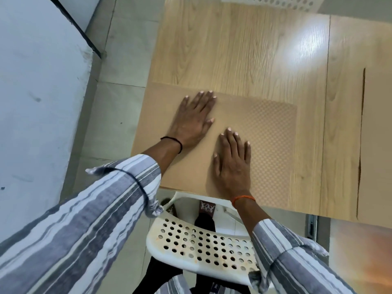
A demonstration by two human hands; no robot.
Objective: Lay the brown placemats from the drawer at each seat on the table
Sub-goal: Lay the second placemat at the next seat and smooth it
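**Head view: we flatten a placemat at the near seat**

Head camera looks straight down, and at the bottom of the frame we have the white perforated chair (203, 249) tucked in just under the table edge, our striped sleeves (89, 225) reaching over its back. That chair marks the seat, which is likely why the mat sits squarely in front of it.

Moving up to centre frame: the brown placemat (273, 132) lies flat on the wooden table (244, 52), its near edge about level with the table's near edge. Our left hand (194, 119) is spread, palm down, fingers straight, near the mat's far edge. Our right hand (233, 160) is spread flat too, a little nearer to us and just beside the left. Neither pinches anything. We read both palms as pressing the mat down and smoothing it so it lies true at this seat.

At the right edge of the frame, a second brown placemat (377, 145) already lies on the table, well apart from ours, so we judge the job partly done.

Further up, bare pale wood grain with a bright glare patch at upper right. At the top edge, another white perforated chair (273, 2) shows across the table. No mat lies before it as far as we can see. On the left, grey floor tiles (121, 111) and a pale wall (36, 81).
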